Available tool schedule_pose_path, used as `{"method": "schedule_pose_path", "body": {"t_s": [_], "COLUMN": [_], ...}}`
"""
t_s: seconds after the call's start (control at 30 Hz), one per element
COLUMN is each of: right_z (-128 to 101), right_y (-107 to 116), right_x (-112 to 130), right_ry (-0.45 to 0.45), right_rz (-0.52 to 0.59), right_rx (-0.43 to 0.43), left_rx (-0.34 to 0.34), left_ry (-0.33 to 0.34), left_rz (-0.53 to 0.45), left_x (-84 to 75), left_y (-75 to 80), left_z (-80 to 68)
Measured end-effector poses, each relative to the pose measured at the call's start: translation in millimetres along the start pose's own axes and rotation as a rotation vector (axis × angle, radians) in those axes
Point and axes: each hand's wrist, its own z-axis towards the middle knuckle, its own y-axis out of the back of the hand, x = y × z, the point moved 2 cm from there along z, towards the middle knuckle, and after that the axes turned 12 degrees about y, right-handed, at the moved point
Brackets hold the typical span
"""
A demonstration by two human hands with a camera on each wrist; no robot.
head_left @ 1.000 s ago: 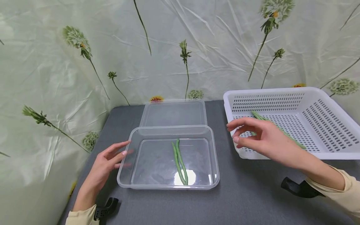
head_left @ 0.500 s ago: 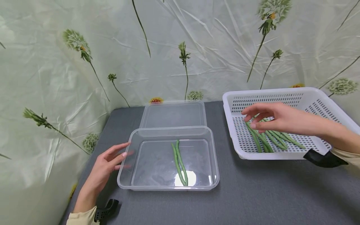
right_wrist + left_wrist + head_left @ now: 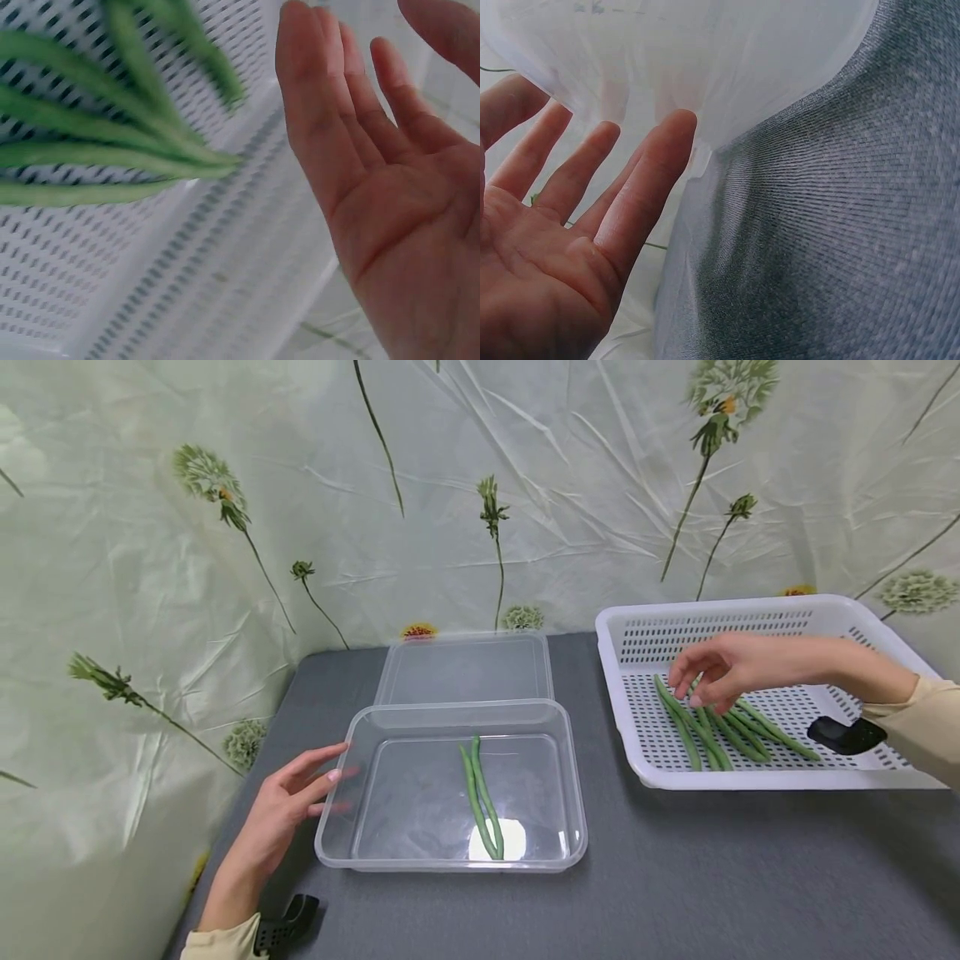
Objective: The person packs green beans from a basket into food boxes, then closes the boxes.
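Two green beans [image 3: 480, 797] lie side by side in a clear plastic container [image 3: 405, 862] at the middle of the table. My left hand [image 3: 273, 814] rests its fingers, fairly straight, against the container's left wall; the left wrist view shows the fingertips [image 3: 679, 127] at the plastic. In a white perforated basket [image 3: 652, 777] on the right lie several more green beans [image 3: 738, 735]. Over these hovers my right hand [image 3: 731, 670], fingers loosely bent. The right wrist view shows its palm [image 3: 420, 217] with nothing held and the basket's beans [image 3: 97, 135] apart from it.
Behind the container lies a clear flat lid [image 3: 465, 667], partly covered by its back rim. A grey cloth [image 3: 480, 914] covers the table. A floral curtain [image 3: 420, 543] hangs along the back and left side.
My right hand has moved right from the basket's left rim to over the beans, uncovering more of them. My left hand stays at the container.
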Motion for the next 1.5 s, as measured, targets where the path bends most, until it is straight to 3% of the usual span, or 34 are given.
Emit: {"method": "schedule_pose_path", "body": {"t_s": [0.23, 0.57, 0.97, 1.5], "right_z": [0, 4, 16, 9], "right_y": [8, 6, -3, 2], "right_x": [-35, -64, -73, -71], "right_ry": [-0.097, -0.149, -0.188, -0.138], "right_rz": [0.06, 0.104, 0.022, 0.103], "right_rx": [0.021, 0.021, -0.074, -0.088], "left_rx": [0.033, 0.03, 0.019, 0.02], "left_ry": [-0.006, -0.016, -0.015, -0.02], "left_rz": [-0.014, -0.022, -0.016, -0.017], "left_x": [-0.1, 0.4, 0.3, 0.7], "left_y": [0.6, 0.6, 0.1, 0.0], "left_z": [0.7, 0.5, 0.9, 0.8]}}
